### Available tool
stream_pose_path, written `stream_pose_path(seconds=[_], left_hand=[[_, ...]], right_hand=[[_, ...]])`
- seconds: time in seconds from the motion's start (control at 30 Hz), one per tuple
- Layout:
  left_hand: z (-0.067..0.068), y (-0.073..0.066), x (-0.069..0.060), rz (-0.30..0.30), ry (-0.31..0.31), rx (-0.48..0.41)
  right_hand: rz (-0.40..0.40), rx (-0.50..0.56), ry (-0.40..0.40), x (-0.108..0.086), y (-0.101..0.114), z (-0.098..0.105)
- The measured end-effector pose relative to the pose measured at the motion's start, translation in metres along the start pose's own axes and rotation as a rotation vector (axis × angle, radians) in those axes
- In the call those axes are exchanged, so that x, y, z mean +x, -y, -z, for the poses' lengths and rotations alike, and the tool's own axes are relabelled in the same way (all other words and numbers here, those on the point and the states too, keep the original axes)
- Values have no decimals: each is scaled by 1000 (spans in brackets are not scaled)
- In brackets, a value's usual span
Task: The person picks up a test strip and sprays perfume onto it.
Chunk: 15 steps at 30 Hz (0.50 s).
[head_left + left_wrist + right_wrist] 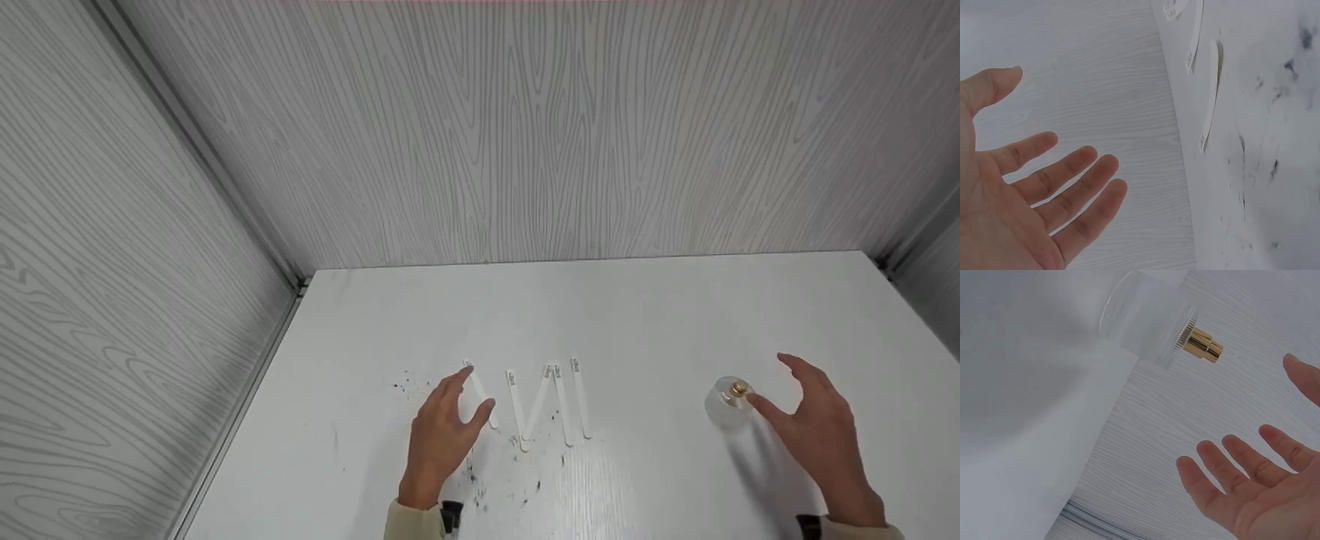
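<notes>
Several slim white strips with small dark print at their upper ends lie on the table. The leftmost strip (484, 394) is partly behind my left hand (441, 436) in the head view. That hand hovers with its fingers spread and holds nothing. In the left wrist view, a strip (1213, 101) lies beyond the fingertips, apart from them. A clear glass perfume bottle (724, 409) with a gold spray top (1203, 345) stands upright at the right. My right hand (817, 431) is just right of it, thumb and fingers apart. The right wrist view shows a gap between that hand and the bottle.
Other strips (581, 397) lie to the right of my left hand, two of them meeting in a V. Dark specks and smudges (472, 476) mark the white tabletop (637, 315). Wood-grain panels (480, 135) rise behind the table and along both sides.
</notes>
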<state>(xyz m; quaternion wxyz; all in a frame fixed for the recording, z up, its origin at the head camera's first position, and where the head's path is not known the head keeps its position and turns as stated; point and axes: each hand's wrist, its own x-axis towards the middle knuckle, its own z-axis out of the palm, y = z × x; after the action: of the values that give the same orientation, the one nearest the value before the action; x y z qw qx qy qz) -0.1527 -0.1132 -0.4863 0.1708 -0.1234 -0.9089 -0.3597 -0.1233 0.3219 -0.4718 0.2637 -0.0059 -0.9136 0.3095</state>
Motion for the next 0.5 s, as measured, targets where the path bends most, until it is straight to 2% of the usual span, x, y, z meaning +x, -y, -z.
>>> stream_pose_path(seconds=[0.2,0.33,0.5], left_hand=[[-10,-6,2,60,98,-210],[-17,-10,5,138,178,-371],[-26,-16,9,187,244,-458]], right_hand=[[-38,28,21,1,-2,-3],[-38,39,49,4,-4,-3],[-93,42,156,6,-5,-2]])
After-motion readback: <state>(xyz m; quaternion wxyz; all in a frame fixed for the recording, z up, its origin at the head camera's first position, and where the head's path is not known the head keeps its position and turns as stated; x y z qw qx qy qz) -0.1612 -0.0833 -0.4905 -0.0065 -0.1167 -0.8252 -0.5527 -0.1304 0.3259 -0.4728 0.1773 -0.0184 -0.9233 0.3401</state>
